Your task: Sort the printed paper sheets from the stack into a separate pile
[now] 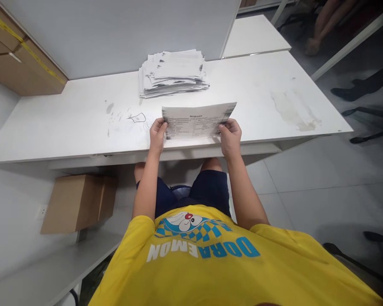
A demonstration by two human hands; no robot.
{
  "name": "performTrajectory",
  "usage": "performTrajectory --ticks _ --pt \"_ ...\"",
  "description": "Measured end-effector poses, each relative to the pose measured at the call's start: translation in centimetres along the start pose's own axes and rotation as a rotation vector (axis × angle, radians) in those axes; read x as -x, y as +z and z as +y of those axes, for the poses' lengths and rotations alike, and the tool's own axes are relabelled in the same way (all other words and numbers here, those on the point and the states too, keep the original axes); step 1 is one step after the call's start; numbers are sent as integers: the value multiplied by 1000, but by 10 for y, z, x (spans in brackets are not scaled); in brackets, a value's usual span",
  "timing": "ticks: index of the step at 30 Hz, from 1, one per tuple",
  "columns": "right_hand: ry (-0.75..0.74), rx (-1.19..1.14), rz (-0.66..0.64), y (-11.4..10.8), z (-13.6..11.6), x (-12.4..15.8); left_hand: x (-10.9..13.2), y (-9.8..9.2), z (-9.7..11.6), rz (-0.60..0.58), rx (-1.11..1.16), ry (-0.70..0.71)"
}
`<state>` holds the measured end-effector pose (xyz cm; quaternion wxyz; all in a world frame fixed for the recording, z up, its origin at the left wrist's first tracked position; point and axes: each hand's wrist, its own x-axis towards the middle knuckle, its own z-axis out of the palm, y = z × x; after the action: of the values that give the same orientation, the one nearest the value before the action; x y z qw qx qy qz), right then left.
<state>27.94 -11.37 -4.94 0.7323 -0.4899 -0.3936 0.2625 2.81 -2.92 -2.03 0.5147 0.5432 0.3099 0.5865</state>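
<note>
A printed sheet of paper (194,123) is held up over the front edge of the white desk, tilted toward me. Its text is too small to read. My left hand (158,135) pinches the sheet's left edge between thumb and fingers. At the opposite edge, my right hand (230,137) grips it the same way. I cannot tell whether it is one sheet or several together. Behind it, near the upright panel, lies a thick, uneven stack of papers (175,73), touched by neither hand.
The white desk (67,123) has scuffs and a drawn black outline at left, and a stained patch (293,108) at right. A grey panel (124,34) rises behind. Cardboard boxes stand at back left (28,63) and below the desk (73,204). Another person's legs (330,21) show at upper right.
</note>
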Motion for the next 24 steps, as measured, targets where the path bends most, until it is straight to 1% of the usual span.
performTrajectory --ticks 4,9,12,16,19,22,24 --pt "-33 27 -56 -2 1 -1 2 2 2 -15 0 27" --pt "-3 27 -76 -5 0 2 4 2 3 -60 -7 5" --pt "12 50 -115 -5 -1 2 4 2 1 -42 -55 -15" --pt "83 53 -128 -6 0 1 3 3 0 -6 -128 -29" --pt "147 59 -132 -10 -2 2 2 4 1 -4 -177 -28" --pt "190 109 -163 -18 -10 9 2 5 2 -1 -188 -36" --pt "213 152 -183 -25 -18 14 3 7 4 7 -225 -70"
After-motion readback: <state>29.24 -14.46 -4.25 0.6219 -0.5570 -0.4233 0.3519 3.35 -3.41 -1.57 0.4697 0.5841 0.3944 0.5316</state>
